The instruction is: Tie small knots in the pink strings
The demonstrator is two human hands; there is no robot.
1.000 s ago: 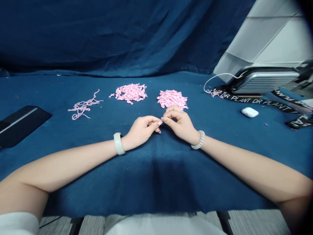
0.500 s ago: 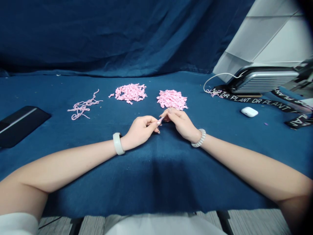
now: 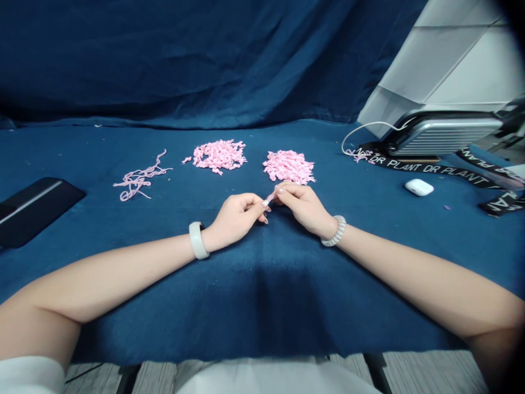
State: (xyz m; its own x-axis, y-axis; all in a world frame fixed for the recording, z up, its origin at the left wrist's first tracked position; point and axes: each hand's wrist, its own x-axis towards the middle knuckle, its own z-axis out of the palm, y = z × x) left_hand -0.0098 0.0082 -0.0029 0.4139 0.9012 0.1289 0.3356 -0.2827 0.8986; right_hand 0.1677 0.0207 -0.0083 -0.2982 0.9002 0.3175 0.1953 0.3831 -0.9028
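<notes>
In the head view my left hand point(image 3: 241, 219) pinches a small pink piece point(image 3: 269, 198) between thumb and fingertips. My right hand point(image 3: 305, 208) grips the piece's other end, thumb pressed on the fingers. It is too small to tell what kind of thing it is. Just beyond my right hand lies a pile of small, crumpled pink pieces point(image 3: 288, 166). A second, looser pile of similar pieces point(image 3: 219, 155) sits further left. Loose pink yarn strands point(image 3: 137, 181) are tangled on the cloth, left of both piles.
A dark flat object point(image 3: 36, 210) lies at the left on the blue cloth point(image 3: 246, 306). To the right are a white earbud case point(image 3: 419, 187), a lettered black strap point(image 3: 430, 168) and a ribbed silver device point(image 3: 447, 137) with a white cable. A blue curtain point(image 3: 176, 60) hangs behind.
My right thumb and fingers have closed onto the upper end of the small pink piece. My left hand has barely moved; the piles and yarn stay where they were.
</notes>
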